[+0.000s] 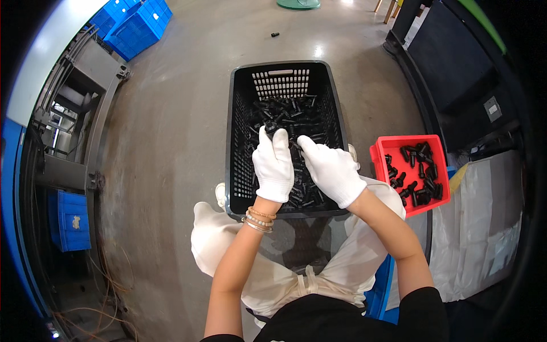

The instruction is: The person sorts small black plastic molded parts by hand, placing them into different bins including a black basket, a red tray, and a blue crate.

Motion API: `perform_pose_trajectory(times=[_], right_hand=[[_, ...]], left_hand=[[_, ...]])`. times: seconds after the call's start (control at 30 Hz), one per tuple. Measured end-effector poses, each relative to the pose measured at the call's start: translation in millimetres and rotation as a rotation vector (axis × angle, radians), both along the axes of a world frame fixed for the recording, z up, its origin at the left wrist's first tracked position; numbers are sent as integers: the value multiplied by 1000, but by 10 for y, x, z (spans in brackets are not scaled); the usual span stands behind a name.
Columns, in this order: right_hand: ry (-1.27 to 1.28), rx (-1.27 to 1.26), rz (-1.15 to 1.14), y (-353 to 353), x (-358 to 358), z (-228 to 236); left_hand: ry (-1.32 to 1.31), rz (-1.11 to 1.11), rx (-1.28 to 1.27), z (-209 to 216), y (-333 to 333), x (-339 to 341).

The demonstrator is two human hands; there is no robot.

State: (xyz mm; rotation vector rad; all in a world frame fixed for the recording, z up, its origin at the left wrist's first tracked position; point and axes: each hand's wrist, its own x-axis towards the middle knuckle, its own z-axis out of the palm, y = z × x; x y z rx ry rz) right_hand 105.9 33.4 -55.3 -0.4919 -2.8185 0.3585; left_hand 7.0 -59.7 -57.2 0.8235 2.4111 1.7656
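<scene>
Both my hands wear white knitted gloves over a black basket with slotted walls. Between the thumb and fingers of my left hand is a small black plastic fitting, its far end pointing away from me. My right hand is closed just to the right, its fingertips pointing toward the left hand but apart from it. What the right fingers hold, if anything, blends into the dark parts behind. Many loose black plastic parts cover the basket's bottom.
At my right, a shallow red bin holds several black fittings. One black part lies on the floor beyond the basket. Blue crates stand at the far left, near a metal machine frame. Cables trail on the lower-left floor.
</scene>
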Motion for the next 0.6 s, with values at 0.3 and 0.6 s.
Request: perform_pose_trajectory(times=[0.3,0.6], right_hand=[[-234,-107,-75,322,99,21],[-112,-97,-640,1592,1170,-291]], left_hand=[[-239,-152,154,44,63,22],[42,-338,-219,-161,16,-12]])
